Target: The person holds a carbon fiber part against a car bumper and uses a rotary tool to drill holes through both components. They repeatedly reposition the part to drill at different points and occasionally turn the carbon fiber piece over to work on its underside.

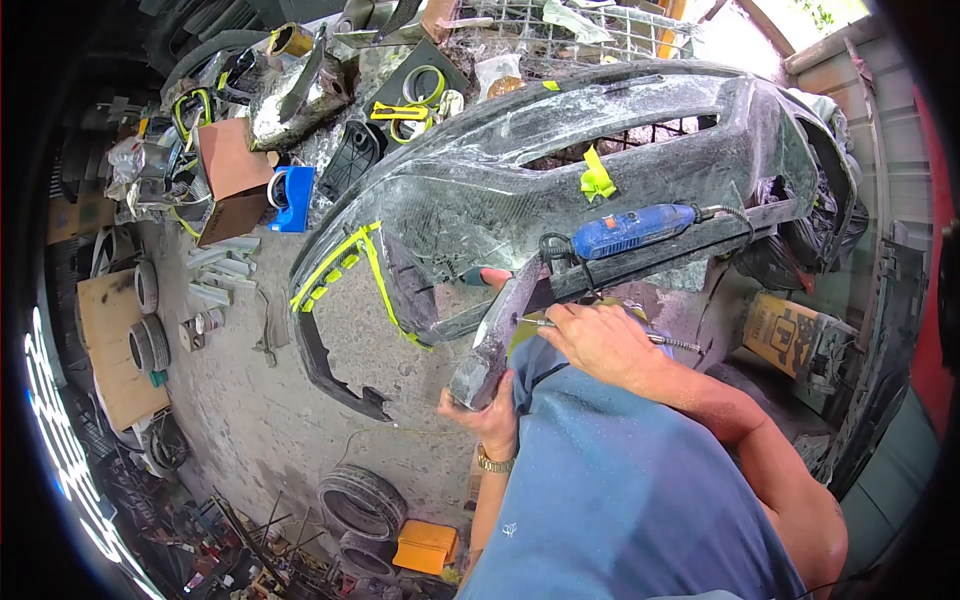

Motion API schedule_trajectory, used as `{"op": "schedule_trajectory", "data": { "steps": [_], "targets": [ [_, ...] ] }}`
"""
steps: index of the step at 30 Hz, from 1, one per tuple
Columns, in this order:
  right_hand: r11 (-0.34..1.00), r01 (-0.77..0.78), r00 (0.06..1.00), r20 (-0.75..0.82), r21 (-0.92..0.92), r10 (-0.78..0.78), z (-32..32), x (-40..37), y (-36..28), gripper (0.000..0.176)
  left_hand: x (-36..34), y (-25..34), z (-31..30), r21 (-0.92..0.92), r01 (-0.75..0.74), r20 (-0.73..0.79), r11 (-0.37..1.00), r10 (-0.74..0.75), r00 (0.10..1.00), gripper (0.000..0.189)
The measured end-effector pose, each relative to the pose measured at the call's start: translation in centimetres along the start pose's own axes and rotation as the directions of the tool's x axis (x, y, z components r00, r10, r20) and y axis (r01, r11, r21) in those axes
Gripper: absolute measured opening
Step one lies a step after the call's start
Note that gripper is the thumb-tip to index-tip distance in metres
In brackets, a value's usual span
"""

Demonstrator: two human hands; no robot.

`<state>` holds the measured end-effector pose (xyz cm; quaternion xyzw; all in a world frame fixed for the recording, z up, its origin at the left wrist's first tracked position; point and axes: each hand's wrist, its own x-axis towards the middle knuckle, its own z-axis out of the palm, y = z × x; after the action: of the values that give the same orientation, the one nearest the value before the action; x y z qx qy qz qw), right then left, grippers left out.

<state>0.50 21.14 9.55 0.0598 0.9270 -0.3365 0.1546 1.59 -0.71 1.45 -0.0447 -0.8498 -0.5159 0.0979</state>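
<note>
My left hand [487, 415], with a watch at the wrist, is closed around the lower end of a long, dusty dark molded part [494, 340]. My right hand [600, 345] grips the slim handpiece of a rotary tool; its metal flexible shaft [676, 343] comes out behind the hand. The thin tip [540, 322] points at the part and sits right by its edge. A blue rotary tool body [633, 232] with a coiled cord rests on a large dusty black car bumper [470, 200] just beyond my hands.
Yellow-green tape [597, 175] sticks to the bumper, and more outlines its left end. Behind are a utility knife [400, 112], tape rolls and a blue tape dispenser [292, 199]. Tires [362, 500] lie on the floor at lower left. A cardboard box [800, 335] stands at right.
</note>
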Motion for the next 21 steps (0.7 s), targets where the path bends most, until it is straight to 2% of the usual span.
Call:
{"op": "schedule_trajectory", "data": {
  "steps": [1,3,7,10,12,16,19,21],
  "targets": [
    [1.0,0.003,1.0,0.001,0.001,-0.003,0.0,0.0,0.0,0.032,-0.1,-0.1,0.0,0.002,0.0,-0.002,1.0,0.0,1.0,0.075],
    [1.0,0.007,1.0,0.028,0.0,-0.007,0.0,-0.1,0.0,0.032,-0.4,-0.3,0.2,-0.107,0.124,-0.047,0.986,-0.129,0.99,0.082],
    [1.0,-0.002,1.0,0.018,-0.005,0.002,0.2,-0.1,0.2,0.032,-0.4,-0.2,0.0,-0.058,0.109,-0.042,0.992,-0.112,0.993,0.082],
    [1.0,0.01,1.0,0.002,0.023,-0.01,-0.4,-0.2,0.3,0.032,-0.4,-0.2,-0.1,-0.02,0.055,-0.005,0.998,-0.055,0.998,0.076],
    [1.0,0.002,1.0,-0.006,-0.03,-0.002,-1.0,-0.2,0.0,0.032,-0.4,-0.4,-0.1,-0.002,0.037,0.001,0.999,-0.037,0.999,0.076],
    [0.999,-0.028,0.999,0.042,-0.029,0.029,0.0,0.0,0.4,0.03,-0.5,-0.6,0.0,-0.011,0.041,0.002,0.999,-0.041,0.999,0.077],
    [0.999,-0.029,0.998,0.055,-0.022,0.031,0.0,-0.1,0.2,0.029,-0.5,-0.3,0.1,-0.109,0.112,-0.049,0.988,-0.118,0.992,0.084],
    [1.0,-0.011,0.999,0.052,-0.022,0.012,-0.1,-0.1,0.2,0.029,-0.4,-0.2,-0.1,0.063,-0.026,0.013,0.998,0.025,1.0,0.08]
  ]
}}
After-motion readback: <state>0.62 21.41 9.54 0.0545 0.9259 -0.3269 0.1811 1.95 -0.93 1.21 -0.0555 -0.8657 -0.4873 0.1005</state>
